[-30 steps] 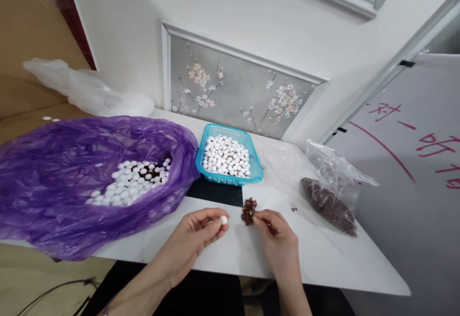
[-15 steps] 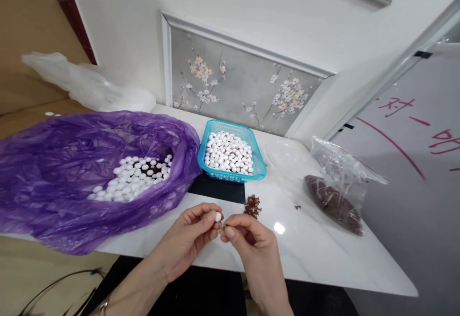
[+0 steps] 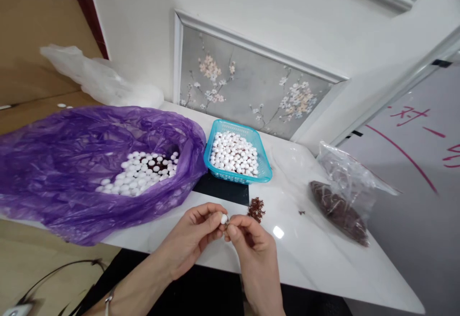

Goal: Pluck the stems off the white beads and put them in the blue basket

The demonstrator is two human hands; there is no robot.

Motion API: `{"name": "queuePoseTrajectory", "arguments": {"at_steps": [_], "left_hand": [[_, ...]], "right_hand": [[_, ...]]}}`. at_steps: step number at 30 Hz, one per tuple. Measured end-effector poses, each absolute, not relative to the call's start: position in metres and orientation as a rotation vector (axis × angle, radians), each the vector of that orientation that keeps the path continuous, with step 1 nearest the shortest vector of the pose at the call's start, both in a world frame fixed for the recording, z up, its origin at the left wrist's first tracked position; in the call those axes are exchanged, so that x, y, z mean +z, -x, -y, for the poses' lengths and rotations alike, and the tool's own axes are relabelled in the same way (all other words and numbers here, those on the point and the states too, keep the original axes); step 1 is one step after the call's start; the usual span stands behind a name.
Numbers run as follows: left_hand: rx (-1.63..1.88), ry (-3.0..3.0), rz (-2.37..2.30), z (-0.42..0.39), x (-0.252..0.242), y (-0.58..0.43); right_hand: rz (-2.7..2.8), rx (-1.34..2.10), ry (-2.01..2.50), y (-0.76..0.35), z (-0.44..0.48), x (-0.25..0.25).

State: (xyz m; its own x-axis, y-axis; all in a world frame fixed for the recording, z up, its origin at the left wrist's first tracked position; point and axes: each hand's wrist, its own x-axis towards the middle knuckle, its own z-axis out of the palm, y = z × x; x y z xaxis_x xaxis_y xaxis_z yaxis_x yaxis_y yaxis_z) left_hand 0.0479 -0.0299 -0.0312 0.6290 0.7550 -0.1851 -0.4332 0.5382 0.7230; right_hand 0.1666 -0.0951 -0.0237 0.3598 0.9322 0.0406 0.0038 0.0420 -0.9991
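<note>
Between thumb and fingertips, my left hand pinches a small white ball. My right hand is closed in a pinch right beside the ball, its fingertips meeting those of the left; what it holds is mostly hidden, though a tiny dark bit shows at the tips. Just beyond the hands, a small pile of reddish-brown branched pieces lies on the white table. Behind it stands a blue plastic basket full of white balls with brown bits among them.
To the left, an open purple plastic bag holds many white balls and some brown pieces. At right lies a clear zip bag of brown material, with one loose brown piece nearby. A framed flower picture leans at the back.
My two hands have come closer together, and the right fingertips now touch at the white ball. The whole view has shifted slightly.
</note>
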Motion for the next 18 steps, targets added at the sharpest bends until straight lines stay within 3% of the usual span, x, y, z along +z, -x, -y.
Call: {"name": "queuePoseTrajectory", "arguments": {"at_steps": [18], "left_hand": [[0.809,-0.752,-0.567,0.0301,-0.0341,-0.0486]], "right_hand": [[1.029,0.837,1.392,-0.1638,0.0937,-0.0269]]}}
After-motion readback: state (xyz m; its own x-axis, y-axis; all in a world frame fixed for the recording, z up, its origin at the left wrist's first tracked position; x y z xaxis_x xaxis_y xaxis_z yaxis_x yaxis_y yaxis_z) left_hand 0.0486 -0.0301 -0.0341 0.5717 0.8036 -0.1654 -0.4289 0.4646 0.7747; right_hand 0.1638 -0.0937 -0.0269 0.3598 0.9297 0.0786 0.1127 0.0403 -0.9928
